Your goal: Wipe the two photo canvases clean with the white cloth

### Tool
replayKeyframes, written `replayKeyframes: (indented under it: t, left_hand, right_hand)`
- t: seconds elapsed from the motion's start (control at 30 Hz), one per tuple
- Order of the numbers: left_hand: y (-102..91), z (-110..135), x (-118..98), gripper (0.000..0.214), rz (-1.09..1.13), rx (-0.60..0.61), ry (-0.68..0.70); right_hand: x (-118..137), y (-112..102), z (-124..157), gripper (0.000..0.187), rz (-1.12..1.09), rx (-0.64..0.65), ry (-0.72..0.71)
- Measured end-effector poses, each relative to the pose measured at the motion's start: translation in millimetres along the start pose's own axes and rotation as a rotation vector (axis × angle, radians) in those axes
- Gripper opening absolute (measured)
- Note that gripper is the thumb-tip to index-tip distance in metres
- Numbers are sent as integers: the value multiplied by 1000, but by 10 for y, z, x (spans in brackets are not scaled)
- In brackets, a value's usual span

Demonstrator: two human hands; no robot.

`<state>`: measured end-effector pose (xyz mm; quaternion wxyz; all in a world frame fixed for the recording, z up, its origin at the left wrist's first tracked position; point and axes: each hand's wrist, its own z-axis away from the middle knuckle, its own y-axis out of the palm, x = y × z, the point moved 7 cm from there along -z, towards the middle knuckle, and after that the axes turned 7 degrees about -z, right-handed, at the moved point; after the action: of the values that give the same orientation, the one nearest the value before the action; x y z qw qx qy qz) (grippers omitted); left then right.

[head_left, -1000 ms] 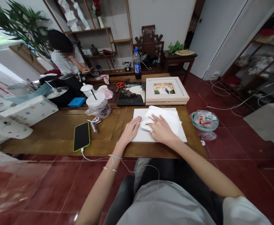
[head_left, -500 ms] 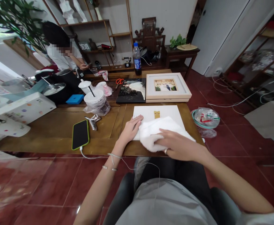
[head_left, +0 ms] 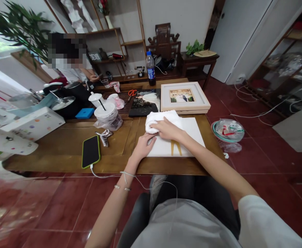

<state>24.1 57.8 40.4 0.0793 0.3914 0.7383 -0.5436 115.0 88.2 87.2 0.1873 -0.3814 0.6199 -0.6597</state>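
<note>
A white cloth (head_left: 175, 117) is bunched under my right hand (head_left: 166, 129), whose fingers are closed on it. It covers the upper left part of a flat white panel (head_left: 192, 132) lying on the wooden table. Two gold-coloured strips (head_left: 176, 148), spread like legs, show on the panel's near half; my right forearm passes over that area. At the panel's left edge rests my left hand (head_left: 143, 146), fingers stretched out and pressing on it just below the cloth. A thin white cord crosses my left wrist.
Behind the panel lie a framed photo (head_left: 205, 100) and a dark picture (head_left: 144, 103). A bottle (head_left: 151, 69), orange-handled scissors (head_left: 132, 92), a bagged cup (head_left: 106, 113) and a charging phone (head_left: 91, 151) are on the table. A person (head_left: 75, 69) sits at the far left.
My right hand has moved the cloth forward and left, from the panel's near right to its upper left. The gold legs now show. My left hand has slid slightly toward me.
</note>
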Motion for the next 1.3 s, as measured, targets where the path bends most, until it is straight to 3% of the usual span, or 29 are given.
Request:
replayKeyframes:
  t: [0.13, 0.4, 0.53, 0.67, 0.83, 0.93, 1.07, 1.2, 1.3]
  left_hand:
    - [22, 7, 8, 27, 15, 12, 8]
    - [56, 1, 33, 29, 74, 13, 3]
    - [62, 9, 33, 29, 77, 19, 0]
    - [65, 15, 28, 30, 73, 17, 2]
    - [64, 18, 17, 29, 68, 5, 13]
    - [61, 16, 16, 28, 68, -4, 19]
    - [59, 13, 18, 28, 71, -6, 23]
    - [61, 14, 18, 29, 72, 7, 21]
    - [57, 14, 23, 29, 77, 4, 23]
  right_hand:
    - [-91, -21, 89, 43, 50, -36, 44]
    - [-674, -213, 765, 48, 117, -48, 236]
    - [-816, -291, 1015, 50, 142, -53, 319]
    - [-601, -217, 1243, 50, 185, -45, 379]
    - [77, -75, 1616, 54, 90, -3, 228]
    - [225, -106, 1803, 51, 2, 76, 230]
    - [-51, -194, 1730, 50, -14, 87, 274]
    - [-537, -172, 1367, 49, -33, -25, 241]
    - [-725, -123, 1130, 46, -72, -88, 176]
